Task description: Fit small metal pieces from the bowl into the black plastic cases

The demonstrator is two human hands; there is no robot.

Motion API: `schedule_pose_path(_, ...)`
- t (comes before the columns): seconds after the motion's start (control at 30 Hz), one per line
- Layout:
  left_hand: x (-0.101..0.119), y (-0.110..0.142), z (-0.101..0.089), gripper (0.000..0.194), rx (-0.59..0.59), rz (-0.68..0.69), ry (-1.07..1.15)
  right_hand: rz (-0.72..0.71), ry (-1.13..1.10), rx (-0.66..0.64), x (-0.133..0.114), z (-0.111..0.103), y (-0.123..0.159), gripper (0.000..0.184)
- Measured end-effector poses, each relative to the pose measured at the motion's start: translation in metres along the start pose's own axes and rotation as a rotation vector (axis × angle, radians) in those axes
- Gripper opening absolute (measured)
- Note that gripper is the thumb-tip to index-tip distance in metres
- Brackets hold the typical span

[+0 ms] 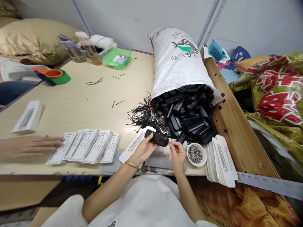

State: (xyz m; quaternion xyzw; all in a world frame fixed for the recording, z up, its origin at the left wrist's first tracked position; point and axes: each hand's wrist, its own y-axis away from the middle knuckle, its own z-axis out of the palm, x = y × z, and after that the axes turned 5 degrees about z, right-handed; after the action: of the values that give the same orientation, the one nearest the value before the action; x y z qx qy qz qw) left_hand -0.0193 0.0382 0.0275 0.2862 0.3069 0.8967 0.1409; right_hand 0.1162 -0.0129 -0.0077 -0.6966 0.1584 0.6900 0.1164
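My left hand (145, 148) is closed around a black oblong plastic piece (157, 138), held tilted above the table's front edge. At the piece's right end, my right hand (178, 154) pinches with thumb and forefinger; whatever is between those fingertips is too small to make out. Under the left hand lies a flat white printed carton (132, 146). A white bowl (205, 159) of small shiny metal parts (194, 154) stands beside the right hand. Beyond my hands, a white sack (175, 63) spills similar black pieces (191, 116), with thin black sticks (151, 118) heaped to their left.
Flat white cartons (221, 160) are stacked at right against a wooden side board (246, 126). Several folded cartons (91, 146) stand in a row at left, where another person's hand (30, 145) reaches in. A green basket (118, 64) and bottles (91, 50) are at the back.
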Motion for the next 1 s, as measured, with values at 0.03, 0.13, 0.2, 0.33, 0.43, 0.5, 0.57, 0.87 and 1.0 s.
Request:
schedule_pose_path(0.03, 0.000, 0.001, 0.000, 0.009, -0.001, 0.000, -0.002, -0.074, 0.068, 0.009, 0.000, 0.000, 0.001, 0.019)
schedule_pose_path(0.13, -0.001, 0.002, -0.001, 0.009, -0.022, 0.022, -0.017, -0.274, 0.225, 0.034, 0.000, -0.001, 0.001, 0.015)
schedule_pose_path(0.2, -0.002, 0.003, -0.003, 0.007, -0.061, 0.060, -0.043, -0.334, 0.259, 0.035, 0.000, -0.001, 0.001, 0.014)
schedule_pose_path(0.33, -0.007, 0.002, -0.010, 0.018, -0.152, 0.115, -0.101, -0.308, 0.211, 0.058, 0.006, 0.003, 0.001, 0.015)
schedule_pose_path(0.43, -0.012, 0.001, -0.015, 0.021, -0.158, 0.122, -0.112, -0.354, 0.199, 0.111, 0.013, 0.008, 0.005, 0.015)
schedule_pose_path(0.5, -0.014, 0.001, -0.017, 0.023, -0.146, 0.138, -0.107, -0.358, 0.198, 0.111, 0.017, 0.010, 0.008, 0.015)
schedule_pose_path(0.57, -0.015, 0.001, -0.019, 0.028, -0.147, 0.159, -0.108, -0.296, 0.175, 0.088, 0.022, 0.010, 0.011, 0.016)
schedule_pose_path(0.87, -0.010, 0.009, -0.017, 0.030, -0.217, 0.152, -0.154, -0.136, 0.117, 0.004, 0.023, -0.002, 0.018, 0.015)
schedule_pose_path(1.0, -0.009, 0.011, -0.016, 0.031, -0.221, 0.151, -0.163, -0.228, 0.201, -0.031, 0.010, -0.006, 0.016, 0.015)
